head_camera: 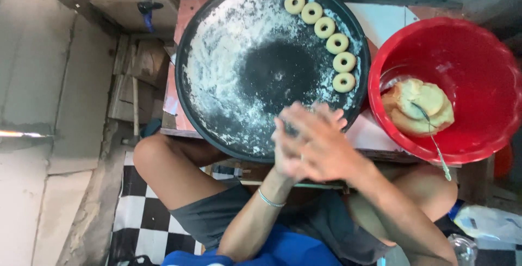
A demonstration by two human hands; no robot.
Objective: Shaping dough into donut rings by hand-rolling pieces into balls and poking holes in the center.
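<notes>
My left hand (285,160), with a thin bracelet on its wrist, and my right hand (329,146) are pressed palm to palm over the near edge of a round black tray (185,48). Both are blurred by motion with the fingers stretched out. Anything between the palms is hidden. The tray is dusted with white flour. Several small ring-shaped dough pieces (324,27) lie in a curved row along its far right rim. To the right of my hands, a red plastic basin (478,54) holds a lump of pale dough (421,103) with a metal spoon (435,142) stuck in it.
Tray and basin rest on a low table (380,21) with a worn top. My bare knees and grey shorts are below it, over a black and white checkered floor (141,217). A concrete wall and wooden planks (136,81) are on the left. A plastic bag (489,222) lies at lower right.
</notes>
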